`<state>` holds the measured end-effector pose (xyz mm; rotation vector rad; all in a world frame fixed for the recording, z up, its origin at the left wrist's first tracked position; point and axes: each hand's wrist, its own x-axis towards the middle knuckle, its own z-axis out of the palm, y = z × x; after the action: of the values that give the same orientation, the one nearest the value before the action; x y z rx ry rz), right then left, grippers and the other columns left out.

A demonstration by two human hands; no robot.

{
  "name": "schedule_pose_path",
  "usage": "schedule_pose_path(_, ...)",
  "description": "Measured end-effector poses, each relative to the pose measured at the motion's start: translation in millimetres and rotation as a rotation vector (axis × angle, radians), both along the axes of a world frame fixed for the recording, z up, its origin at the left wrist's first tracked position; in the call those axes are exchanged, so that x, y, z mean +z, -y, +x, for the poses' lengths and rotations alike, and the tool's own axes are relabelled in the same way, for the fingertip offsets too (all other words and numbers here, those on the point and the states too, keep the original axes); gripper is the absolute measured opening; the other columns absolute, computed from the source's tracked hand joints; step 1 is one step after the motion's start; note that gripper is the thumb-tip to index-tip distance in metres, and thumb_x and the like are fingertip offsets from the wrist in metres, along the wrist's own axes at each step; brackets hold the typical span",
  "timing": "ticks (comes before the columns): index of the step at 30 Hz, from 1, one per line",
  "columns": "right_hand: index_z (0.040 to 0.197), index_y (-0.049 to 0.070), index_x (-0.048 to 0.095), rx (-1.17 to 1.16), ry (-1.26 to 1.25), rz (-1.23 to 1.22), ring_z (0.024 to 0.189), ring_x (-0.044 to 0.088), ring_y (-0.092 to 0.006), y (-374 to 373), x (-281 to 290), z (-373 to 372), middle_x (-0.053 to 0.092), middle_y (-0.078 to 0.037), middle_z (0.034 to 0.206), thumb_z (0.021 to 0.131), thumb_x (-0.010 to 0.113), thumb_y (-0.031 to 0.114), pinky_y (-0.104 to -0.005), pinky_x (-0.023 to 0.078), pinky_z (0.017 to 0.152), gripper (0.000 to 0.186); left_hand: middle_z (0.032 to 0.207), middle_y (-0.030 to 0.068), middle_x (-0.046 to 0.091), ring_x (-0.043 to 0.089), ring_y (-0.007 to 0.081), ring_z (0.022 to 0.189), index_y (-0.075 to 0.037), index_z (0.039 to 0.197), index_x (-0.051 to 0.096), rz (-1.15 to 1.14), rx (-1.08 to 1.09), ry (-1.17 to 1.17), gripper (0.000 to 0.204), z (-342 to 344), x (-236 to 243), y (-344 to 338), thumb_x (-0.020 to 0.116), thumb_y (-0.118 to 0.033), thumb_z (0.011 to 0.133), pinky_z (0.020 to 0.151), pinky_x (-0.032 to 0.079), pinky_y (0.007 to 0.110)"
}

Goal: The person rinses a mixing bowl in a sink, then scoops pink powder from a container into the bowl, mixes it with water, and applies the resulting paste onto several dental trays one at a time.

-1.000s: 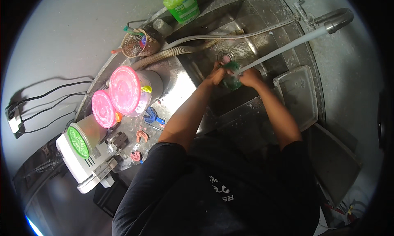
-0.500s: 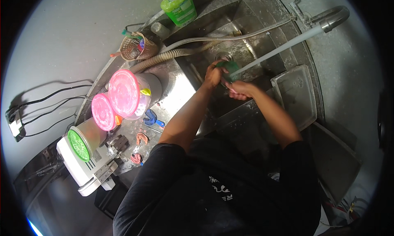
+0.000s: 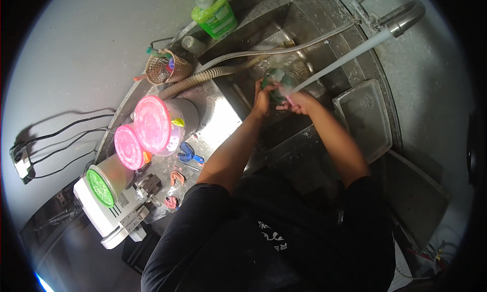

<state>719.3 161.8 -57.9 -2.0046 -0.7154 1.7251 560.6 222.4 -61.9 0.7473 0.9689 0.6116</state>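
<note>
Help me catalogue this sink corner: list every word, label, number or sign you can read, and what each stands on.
Green bottle: front label, print too small to read.
Black shirt: white lettering, small and tilted, too unclear to quote.
Green lid: pale markings, can't tell whether they're letters.
No other text readable.

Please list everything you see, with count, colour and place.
Sink: 1, grey, upper centre
Bowl: 1, green, over sink
Handled tool: 1, pink, beside bowl
Faucet: 1, silver, upper right
Water stream: 1, pale, faucet to bowl
Hoses: 2, grey and beige, at sink
Soap bottle: 1, green, behind sink
Perforated basket: 1, beige, upper left
Lidded tubs: 3, pink or green lids, left
Horseshoe tray: 1, blue, beside tubs
Moulded pieces: 2, pinkish, near horseshoe tray
Machine: 1, white, lower left
Socket block: 1, white, far left
Shallow tray: 1, grey, right of sink
Shirt: 1, black, bottom
Left hand: 1, bare, on bowl
Right hand: 1, bare, on handled tool
</note>
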Motion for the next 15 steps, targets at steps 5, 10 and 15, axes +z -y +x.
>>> schedule_pose_path(5,0.102,0.002,0.064,0.584,0.870,0.204,0.082,0.069,-0.0287,-8,38,0,0.069,-0.017,0.097,0.090,0.060,0.037,-0.0403,0.053,0.066,0.037,0.129,0.0150,0.047,0.054,0.0384,0.110,-0.016,0.135,0.037,-0.430,-0.203,-0.064,0.061,-1,10,-7,0.063,-0.030,0.082,0.070,0.053,0.064)
schedule_pose_path(10,0.102,0.004,0.066,0.531,0.875,0.303,0.095,0.066,-0.0354,-10,54,1,0.067,-0.018,0.108,0.091,0.058,0.031,-0.0431,0.053,0.081,0.030,0.128,0.0149,0.050,0.057,0.0367,0.108,-0.016,0.137,0.040,-0.287,-0.223,0.051,0.057,-3,7,-11,0.059,-0.023,0.084,0.068,0.057,0.061)
schedule_pose_path(15,0.123,0.008,0.063,0.865,0.586,0.040,0.109,0.065,-0.0295,1,21,-19,0.066,-0.012,0.121,0.096,0.043,0.053,-0.0406,0.054,0.085,0.055,0.121,0.0128,0.056,0.059,0.0296,0.104,-0.013,0.133,0.050,-0.115,-0.084,0.104,0.047,5,-5,-7,0.058,-0.011,0.086,0.074,0.058,0.047)
